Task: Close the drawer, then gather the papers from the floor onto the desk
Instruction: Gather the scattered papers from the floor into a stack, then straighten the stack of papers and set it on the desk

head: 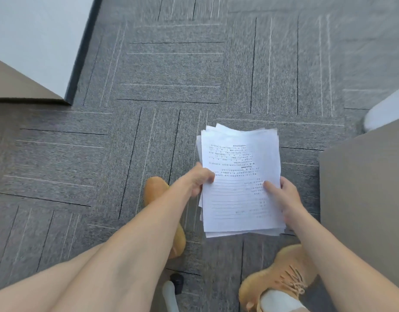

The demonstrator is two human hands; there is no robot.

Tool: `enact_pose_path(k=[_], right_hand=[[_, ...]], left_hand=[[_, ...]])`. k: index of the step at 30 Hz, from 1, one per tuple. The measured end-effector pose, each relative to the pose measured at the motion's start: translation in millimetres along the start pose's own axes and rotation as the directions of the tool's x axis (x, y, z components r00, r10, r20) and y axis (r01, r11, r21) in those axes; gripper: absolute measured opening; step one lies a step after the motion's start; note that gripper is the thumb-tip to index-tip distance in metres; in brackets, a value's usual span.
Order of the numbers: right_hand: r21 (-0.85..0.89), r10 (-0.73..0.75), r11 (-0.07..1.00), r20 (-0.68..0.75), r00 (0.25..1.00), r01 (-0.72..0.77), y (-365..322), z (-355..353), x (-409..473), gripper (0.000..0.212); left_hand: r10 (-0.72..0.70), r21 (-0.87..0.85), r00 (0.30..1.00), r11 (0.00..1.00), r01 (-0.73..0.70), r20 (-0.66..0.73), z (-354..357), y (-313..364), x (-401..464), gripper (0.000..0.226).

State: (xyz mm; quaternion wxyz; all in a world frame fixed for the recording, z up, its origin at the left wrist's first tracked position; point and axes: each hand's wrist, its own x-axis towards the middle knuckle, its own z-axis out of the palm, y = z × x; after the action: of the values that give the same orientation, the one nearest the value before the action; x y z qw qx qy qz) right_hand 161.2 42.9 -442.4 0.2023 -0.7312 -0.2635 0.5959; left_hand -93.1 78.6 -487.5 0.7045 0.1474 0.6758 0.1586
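Papers (240, 183) (print blurred), gripped by both hands, above carpet (171, 70)

The floor (171, 70) was covered in grey carpet tiles laid in a checker of alternating grain, each crossed by thin dark and pale stripes. A white wall (36, 37) with a dark baseboard (83, 52) ran along the upper left, and a grey-brown furniture corner (18, 88) jutted in below it. Another grey-brown surface (362, 194) filled the right edge, a rounded white piece (385, 109) beyond it, under soft, even light.
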Motion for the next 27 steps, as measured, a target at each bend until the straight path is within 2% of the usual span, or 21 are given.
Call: enact_pose_path(k=[3, 6, 8, 11, 14, 15, 18, 21, 24, 27], right_hand=[[0.044, -0.107, 0.993, -0.033, 0.994, 0.108, -54, -16, -34, 0.012], [0.111, -0.218, 0.968, -0.057, 0.974, 0.223, -112, -38, -80, 0.016], [0.104, -0.323, 0.938, -0.084, 0.943, 0.331, -151, -55, -121, 0.02], [0.063, -0.457, 0.877, -0.197, 0.867, 0.477, -199, -86, -191, 0.027], [0.072, -0.522, 0.823, -0.297, 0.8, 0.563, -232, -121, -265, 0.052], [0.074, -0.542, 0.802, -0.329, 0.773, 0.593, -241, -134, -291, 0.053], [0.045, -0.615, 0.722, -0.414, 0.671, 0.69, -258, -165, -384, 0.032], [0.016, -0.633, 0.661, -0.526, 0.568, 0.75, -254, -202, -470, 0.013], [0.002, -0.602, 0.632, -0.627, 0.493, 0.775, -233, -246, -545, 0.012], [0.006, -0.529, 0.619, -0.737, 0.421, 0.786, -197, -292, -613, 0.015]], left_hand=[[0.119, -0.004, 0.992, 0.993, -0.119, -0.042, 17, 58, -85, 0.069], [0.264, -0.046, 0.964, 0.963, -0.265, -0.031, 22, 104, -152, 0.059], [0.353, -0.084, 0.936, 0.932, -0.352, 0.0, 26, 136, -200, 0.055], [0.469, -0.111, 0.88, 0.881, -0.46, 0.071, 37, 175, -279, 0.052], [0.598, -0.141, 0.79, 0.801, -0.582, 0.135, 58, 200, -360, 0.05], [0.634, -0.15, 0.757, 0.773, -0.616, 0.158, 67, 206, -384, 0.05], [0.712, -0.157, 0.662, 0.7, -0.697, 0.236, 98, 216, -456, 0.042], [0.779, -0.172, 0.547, 0.611, -0.773, 0.308, 140, 215, -530, 0.046], [0.83, -0.194, 0.402, 0.499, -0.844, 0.387, 194, 203, -602, 0.054], [0.853, -0.195, 0.292, 0.405, -0.893, 0.433, 251, 178, -667, 0.062]])
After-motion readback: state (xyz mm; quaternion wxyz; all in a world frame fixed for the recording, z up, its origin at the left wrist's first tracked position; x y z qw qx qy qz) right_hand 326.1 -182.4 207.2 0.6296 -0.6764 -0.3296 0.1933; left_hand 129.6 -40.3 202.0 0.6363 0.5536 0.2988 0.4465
